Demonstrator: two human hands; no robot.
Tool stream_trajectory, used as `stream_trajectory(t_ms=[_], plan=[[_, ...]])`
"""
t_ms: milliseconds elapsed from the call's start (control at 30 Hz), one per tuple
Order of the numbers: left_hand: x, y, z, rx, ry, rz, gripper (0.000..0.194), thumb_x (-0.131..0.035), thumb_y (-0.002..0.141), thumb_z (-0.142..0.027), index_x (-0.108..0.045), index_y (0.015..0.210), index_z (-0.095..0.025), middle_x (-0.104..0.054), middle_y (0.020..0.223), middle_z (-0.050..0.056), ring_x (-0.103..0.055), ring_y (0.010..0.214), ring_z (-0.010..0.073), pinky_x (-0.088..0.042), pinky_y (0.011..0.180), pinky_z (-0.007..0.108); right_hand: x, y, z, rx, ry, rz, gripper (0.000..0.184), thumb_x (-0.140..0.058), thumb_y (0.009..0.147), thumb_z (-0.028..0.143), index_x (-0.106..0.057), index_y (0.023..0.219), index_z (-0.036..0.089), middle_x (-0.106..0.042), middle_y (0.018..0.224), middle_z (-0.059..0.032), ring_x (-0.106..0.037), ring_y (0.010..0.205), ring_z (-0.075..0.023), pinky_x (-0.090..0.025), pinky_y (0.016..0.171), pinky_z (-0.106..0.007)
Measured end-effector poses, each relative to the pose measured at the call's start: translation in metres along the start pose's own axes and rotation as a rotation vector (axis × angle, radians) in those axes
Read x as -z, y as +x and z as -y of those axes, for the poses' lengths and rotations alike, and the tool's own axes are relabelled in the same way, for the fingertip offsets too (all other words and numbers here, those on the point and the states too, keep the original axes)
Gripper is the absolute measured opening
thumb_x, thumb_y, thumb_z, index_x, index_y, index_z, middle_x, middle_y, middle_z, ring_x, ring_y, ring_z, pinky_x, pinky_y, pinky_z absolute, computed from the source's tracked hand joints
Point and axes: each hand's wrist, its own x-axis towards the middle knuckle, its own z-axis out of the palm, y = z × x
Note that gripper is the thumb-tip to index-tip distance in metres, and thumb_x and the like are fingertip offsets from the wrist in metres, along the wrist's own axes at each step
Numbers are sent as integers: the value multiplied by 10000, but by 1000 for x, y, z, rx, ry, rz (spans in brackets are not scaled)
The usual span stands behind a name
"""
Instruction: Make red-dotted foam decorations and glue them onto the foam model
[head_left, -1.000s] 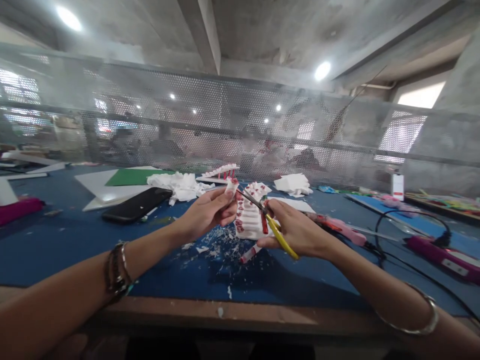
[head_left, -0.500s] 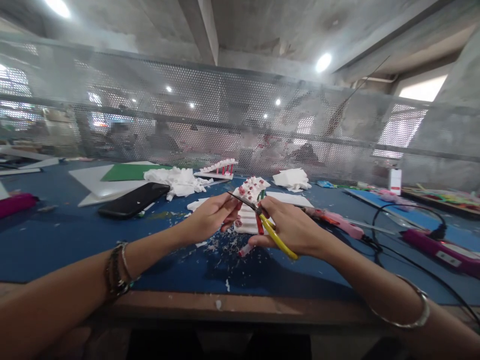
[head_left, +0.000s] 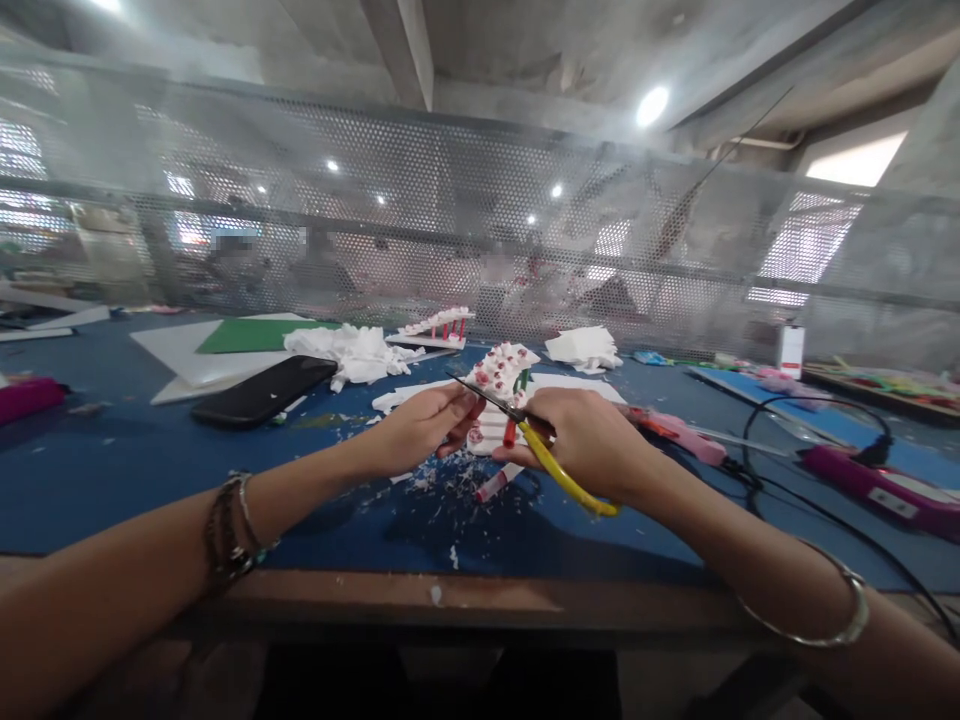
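In my right hand (head_left: 592, 440) is a pair of scissors with yellow handles (head_left: 570, 482). Their dark blades point left, across the front of a white model (head_left: 501, 372) dotted with red bits. My left hand (head_left: 409, 430) is closed, its fingertips pinched together beside the blade tips and the model's left edge. Whatever lies between those fingers is hidden. A red stick (head_left: 510, 432) and a green one stand at the model's right side. Below my right hand, a clear tube with red in it (head_left: 493, 484) lies on the table among white shavings.
A black phone (head_left: 264, 392), crumpled white tissue (head_left: 352, 352) and a green sheet (head_left: 259, 336) are on the left. Behind stands another white model with red posts (head_left: 435, 328). On the right are a pink glue gun (head_left: 686, 440), a purple power strip (head_left: 870, 485) and black cables.
My right hand has shifted slightly right with the scissors, whose handles now slant lower to the right. More of the red tube shows. The view has tilted down a little.
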Motion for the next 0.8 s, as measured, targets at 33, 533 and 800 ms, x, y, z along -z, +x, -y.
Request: stream_trajectory(t_ms=[33,533,800], plan=[[0,0,-1,10,-18,4,195,-262,843,-211,-348,670,-181,-313,487,-70,-306,385,58,-297,388,187,1,-1,0,-11,-7,-3,453,-412,709,578,-489,550,161,-520,570,-47,-391,495,-108,-249,476,-250],[-8,1,3,-31,110,24,277,-315,806,-200,-372,535,-185,-329,411,-50,-299,361,70,-254,379,202,-5,3,3,2,-215,-2,457,-398,707,546,-548,728,115,-559,702,-110,-508,586,-191,-255,480,-276],[-8,5,6,51,-78,83,256,-304,812,-220,-338,560,-190,-279,446,-61,-269,351,60,-228,340,184,-1,4,0,-17,-277,52,253,-411,727,301,-591,684,128,-597,704,-99,-517,571,-170,-206,468,-273]])
